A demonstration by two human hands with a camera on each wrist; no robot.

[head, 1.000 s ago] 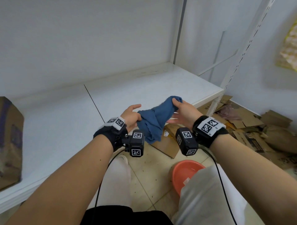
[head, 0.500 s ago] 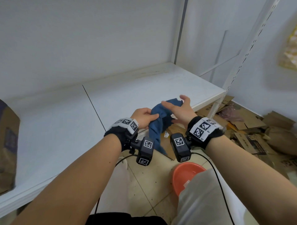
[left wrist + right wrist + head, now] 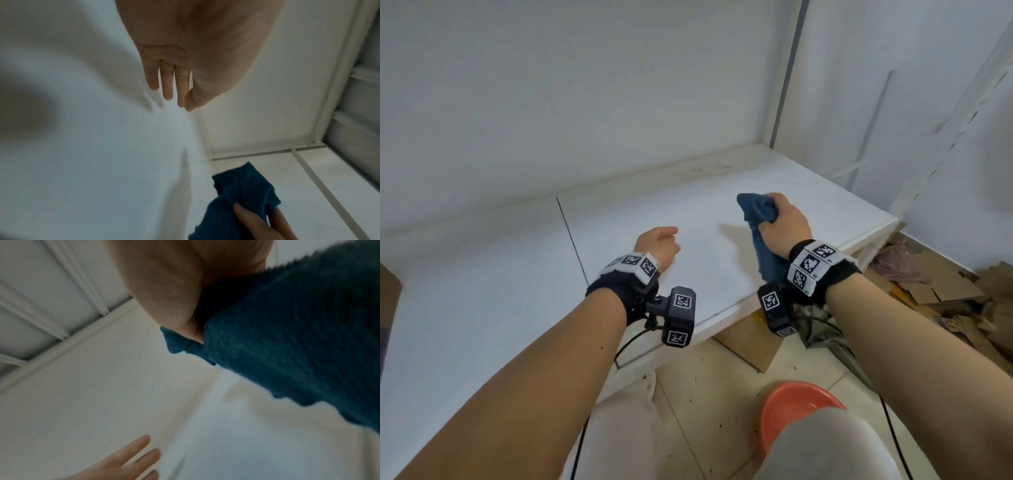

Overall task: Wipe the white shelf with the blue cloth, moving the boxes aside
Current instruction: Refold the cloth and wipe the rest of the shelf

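My right hand [image 3: 779, 222] grips the bunched blue cloth [image 3: 756, 212] above the right part of the white shelf [image 3: 654, 212]; a tail of cloth hangs down past my wrist. The cloth [image 3: 287, 337] fills the right wrist view under my palm. My left hand [image 3: 659, 245] hovers over the shelf to the left of the cloth, holding nothing. Its fingers [image 3: 166, 81] are straight and together in the left wrist view, where the cloth [image 3: 242, 191] shows at the lower right. A brown cardboard box [image 3: 388, 308] shows at the far left edge of the shelf.
An orange basin [image 3: 791, 411] sits on the tiled floor by my knees. Flattened cardboard [image 3: 941, 294] lies heaped on the floor to the right. A white upright post [image 3: 786, 75] stands at the shelf's back right corner. A seam [image 3: 571, 240] divides the shelf panels.
Both hands held the cloth in front of the shelf edge. My left hand has let go and moved left; my right hand has carried the bunched cloth forward over the shelf.
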